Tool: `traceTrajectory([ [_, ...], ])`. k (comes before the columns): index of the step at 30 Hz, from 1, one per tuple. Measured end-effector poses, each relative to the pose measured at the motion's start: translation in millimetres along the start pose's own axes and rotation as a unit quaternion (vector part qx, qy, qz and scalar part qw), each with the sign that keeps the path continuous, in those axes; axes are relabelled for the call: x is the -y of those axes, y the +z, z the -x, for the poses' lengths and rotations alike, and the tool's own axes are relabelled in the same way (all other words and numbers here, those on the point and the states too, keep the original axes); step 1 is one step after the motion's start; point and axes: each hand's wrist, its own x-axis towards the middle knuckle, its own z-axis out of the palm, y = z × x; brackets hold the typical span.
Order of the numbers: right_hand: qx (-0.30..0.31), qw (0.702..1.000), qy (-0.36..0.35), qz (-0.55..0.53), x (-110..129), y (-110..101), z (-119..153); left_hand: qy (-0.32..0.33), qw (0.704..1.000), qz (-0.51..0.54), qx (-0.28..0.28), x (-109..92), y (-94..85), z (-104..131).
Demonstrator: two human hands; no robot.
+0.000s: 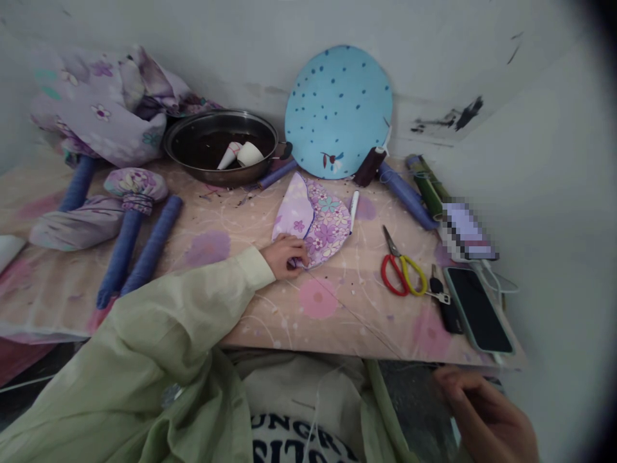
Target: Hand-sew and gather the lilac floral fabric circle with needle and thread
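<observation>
Pinning the lower left edge of a floral fabric piece (332, 222) to the tabletop (270, 321), the left hand (290, 255) has its fingers curled and closed on the cloth. This piece lies near the middle, its plain lilac flap meeting the flowered print along a dark wavy edge. From beside those fingers a thin thread (354, 315) slants across to the near edge, toward the right hand (450, 379). That hand is well apart from the left, out past the edge, thumb and fingers drawn close; I cannot tell whether they pinch the thread. A white marker (355, 209) lies just beside the cloth's right side. Farther right are scissors (395, 273) with one red and one yellow handle, a key (441, 297) and a smartphone (477, 308). Behind the cloth, a dotted blue disc (337, 116) leans against the wall, near a metal pan (216, 172).
</observation>
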Motion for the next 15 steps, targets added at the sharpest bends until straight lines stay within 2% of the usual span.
traceTrajectory([
  [15,0.018,1.0,0.01,-0.018,0.6,-0.6,1.7,-0.018,1.0,0.017,-0.016,-5.2,1.8,1.3],
])
